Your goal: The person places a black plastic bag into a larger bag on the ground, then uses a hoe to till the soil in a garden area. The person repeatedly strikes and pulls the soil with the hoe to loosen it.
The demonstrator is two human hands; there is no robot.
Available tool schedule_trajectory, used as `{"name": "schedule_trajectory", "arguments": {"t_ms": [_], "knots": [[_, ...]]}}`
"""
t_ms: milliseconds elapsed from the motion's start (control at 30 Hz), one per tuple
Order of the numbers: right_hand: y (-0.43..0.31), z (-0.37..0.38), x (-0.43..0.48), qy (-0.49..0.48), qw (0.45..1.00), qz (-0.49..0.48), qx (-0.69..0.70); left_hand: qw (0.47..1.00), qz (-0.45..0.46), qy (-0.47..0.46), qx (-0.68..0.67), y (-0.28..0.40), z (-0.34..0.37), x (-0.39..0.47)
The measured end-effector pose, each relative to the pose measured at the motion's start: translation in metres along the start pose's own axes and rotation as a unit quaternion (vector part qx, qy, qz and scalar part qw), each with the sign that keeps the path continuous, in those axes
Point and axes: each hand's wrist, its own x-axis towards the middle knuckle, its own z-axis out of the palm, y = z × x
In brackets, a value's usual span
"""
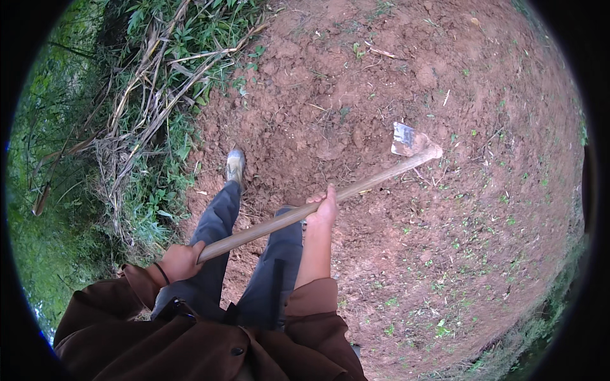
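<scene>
A hoe with a long wooden handle (267, 226) slants across my body, from the lower left up to the right. Around the handle's butt end, in front of my left thigh, my left hand (182, 262) is closed. Farther up, near the middle of the shaft, my right hand (325, 207) grips it from below, thumb pointing along the far side. The metal hoe blade (405, 139) is at the far end, to the right, partly smeared with soil. Whether the blade touches the ground or hangs just above it, I cannot tell.
Reddish loose soil (324, 124) with small weeds spreads ahead and to the right. Dry stalks (143, 109) lie in a heap on green plants (176, 43) along the left edge. My left boot (235, 165) stands on the soil near that edge.
</scene>
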Motion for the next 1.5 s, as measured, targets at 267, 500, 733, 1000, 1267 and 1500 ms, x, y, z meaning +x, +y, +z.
{"name": "schedule_trajectory", "arguments": {"t_ms": [267,500,733,1000,1267,1500], "knots": [[-0.182,0.028,0.014,0.053,0.971,-0.21,-0.098,0.987,0.128,0.028,-0.089,0.103,-0.032,0.108],[-0.036,0.018,0.035,0.049,0.997,0.004,-0.059,0.999,0.0,-0.04,-0.032,0.051,-0.052,0.024],[0.037,0.028,-0.008,0.027,0.997,0.007,-0.072,0.999,-0.044,-0.018,-0.027,-0.005,-0.014,-0.022],[-0.055,0.071,-0.043,0.036,0.992,-0.105,-0.062,0.993,0.034,0.075,-0.079,0.003,-0.022,0.049],[0.101,0.044,-0.033,0.067,0.99,0.047,-0.113,0.994,-0.072,-0.044,-0.073,-0.054,-0.054,-0.074],[0.157,0.047,-0.071,0.046,0.986,0.132,-0.093,0.997,-0.074,-0.034,-0.014,-0.11,-0.041,-0.108]]}}
